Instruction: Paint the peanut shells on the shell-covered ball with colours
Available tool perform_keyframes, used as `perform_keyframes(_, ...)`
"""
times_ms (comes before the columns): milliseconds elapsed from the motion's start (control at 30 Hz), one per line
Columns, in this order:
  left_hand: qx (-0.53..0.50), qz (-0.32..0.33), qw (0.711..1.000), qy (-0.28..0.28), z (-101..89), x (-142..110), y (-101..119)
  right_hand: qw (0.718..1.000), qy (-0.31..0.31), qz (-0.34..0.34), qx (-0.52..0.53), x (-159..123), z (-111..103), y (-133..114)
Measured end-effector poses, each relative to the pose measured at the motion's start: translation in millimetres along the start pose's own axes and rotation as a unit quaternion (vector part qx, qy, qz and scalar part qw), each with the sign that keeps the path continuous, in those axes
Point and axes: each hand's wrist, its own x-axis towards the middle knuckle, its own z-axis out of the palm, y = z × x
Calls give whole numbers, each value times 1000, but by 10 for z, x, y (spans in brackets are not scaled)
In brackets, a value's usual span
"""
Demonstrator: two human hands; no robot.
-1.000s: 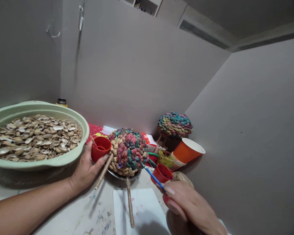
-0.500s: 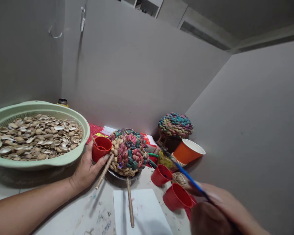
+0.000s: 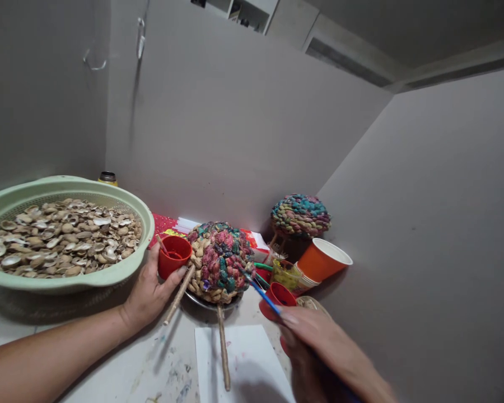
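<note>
My left hand (image 3: 153, 288) is wrapped round a small red cup (image 3: 175, 267) with a thin stick leaning inside it. Between the fingers of my right hand (image 3: 315, 341) is a blue-handled paintbrush (image 3: 262, 294), its tip at the right side of a rounded peanut-shell craft (image 3: 222, 260). Patches of pink, teal and dark paint cover much of the shells; some at the lower left and bottom stay bare tan. Two wooden sticks (image 3: 223, 352) poke out from it toward me. It rests in a metal bowl (image 3: 212, 305).
A green colander (image 3: 145, 229) of empty shells stands at left. A second painted shell craft (image 3: 301, 215) is at the back, near an orange paper cup (image 3: 321, 260). Another red cup (image 3: 283, 294) sits partly behind my right hand. White paper (image 3: 252, 347) lies in front.
My right hand has moved left with the paintbrush, bringing its tip from beyond the red cups to the shell craft. My left hand and the cup stay in place.
</note>
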Motion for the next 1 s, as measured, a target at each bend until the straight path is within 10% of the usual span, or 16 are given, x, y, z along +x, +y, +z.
perform_keyframes(200,-14,10,1000,-4,12,-9,-8,997,59,-24,44,595,478,-336)
perform_keyframes(1000,-2,19,1000,-2,7,-2,1,995,61,-82,15,452,502,-269)
